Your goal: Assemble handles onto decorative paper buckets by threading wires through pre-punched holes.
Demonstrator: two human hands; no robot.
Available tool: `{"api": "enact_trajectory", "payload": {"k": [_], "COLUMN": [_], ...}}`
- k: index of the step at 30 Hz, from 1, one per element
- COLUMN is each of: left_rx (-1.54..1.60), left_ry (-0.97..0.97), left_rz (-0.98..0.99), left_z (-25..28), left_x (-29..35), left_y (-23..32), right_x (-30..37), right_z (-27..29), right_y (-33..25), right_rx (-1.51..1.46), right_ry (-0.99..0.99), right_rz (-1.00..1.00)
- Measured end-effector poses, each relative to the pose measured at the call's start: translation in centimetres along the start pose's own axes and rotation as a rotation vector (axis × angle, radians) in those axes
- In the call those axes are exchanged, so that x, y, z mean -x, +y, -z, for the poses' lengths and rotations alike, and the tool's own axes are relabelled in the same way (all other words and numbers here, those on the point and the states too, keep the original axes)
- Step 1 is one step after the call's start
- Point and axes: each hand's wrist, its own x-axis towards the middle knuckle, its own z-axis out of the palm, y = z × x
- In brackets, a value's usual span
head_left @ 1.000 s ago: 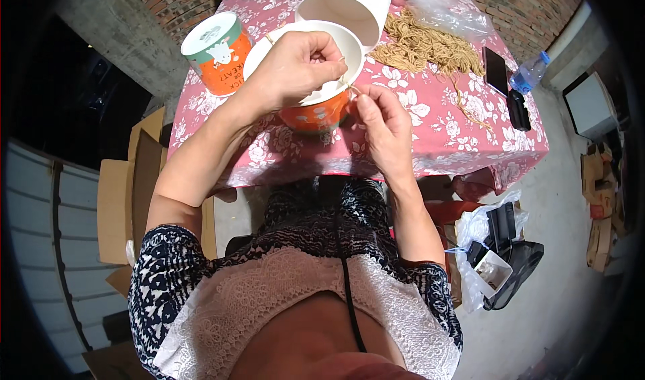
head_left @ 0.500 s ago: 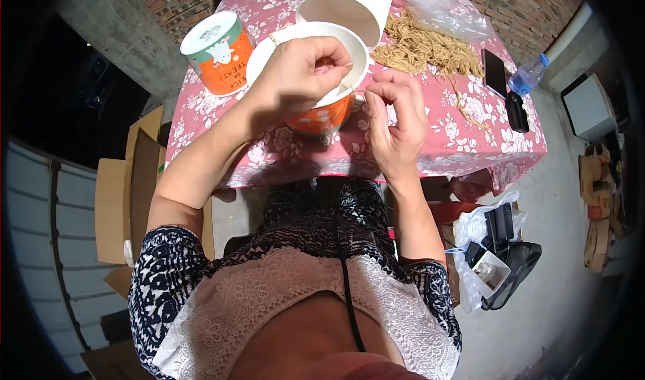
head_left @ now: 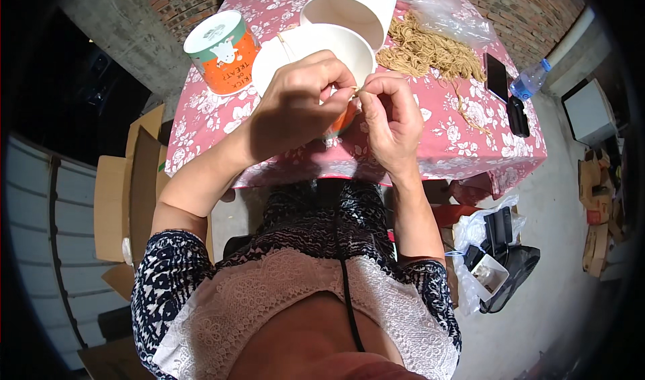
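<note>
Under my hands stands an orange paper bucket [head_left: 342, 121] with a white inside, its mouth facing up toward me. A short piece of tan cord [head_left: 281, 38] shows at its far left rim. My left hand [head_left: 302, 98] reaches across the bucket's mouth, thumb and forefinger closed on the tan cord at the near right rim. Against those fingertips, my right hand [head_left: 393, 121] pinches the same cord, just outside the rim. Most of the cord between the fingers is hidden, and so is much of the bucket's front.
An upturned orange and green bucket [head_left: 225, 57] stands at left, and a white bucket [head_left: 349, 10] lies on its side behind. Tan cord is heaped [head_left: 430, 47] at right, near a plastic bag [head_left: 450, 10], phone [head_left: 496, 77], black case [head_left: 517, 116] and bottle [head_left: 531, 79].
My hands have come together at the bucket's near right rim; my left hand moved right and slightly down. The right fingers have closed against the left fingertips.
</note>
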Motion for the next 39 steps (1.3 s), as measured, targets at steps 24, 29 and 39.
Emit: {"api": "enact_trajectory", "payload": {"k": [24,29,39], "left_rx": [0.018,-0.067,-0.061], "left_ry": [0.083,0.036,-0.028], "left_rz": [0.035,0.015,-0.117], "left_z": [0.1,0.4,0.8], "left_x": [0.5,1.2,2.0], "left_y": [-0.1,0.0,0.6], "right_x": [0.1,0.6,1.2], "right_z": [0.2,0.2,-1.1], "right_y": [-0.5,-0.6,-0.9], "right_rx": [-0.059,-0.118,-0.077], "right_ry": [-0.039,-0.005,0.129], "right_rz": [0.025,-0.053,-0.169]}}
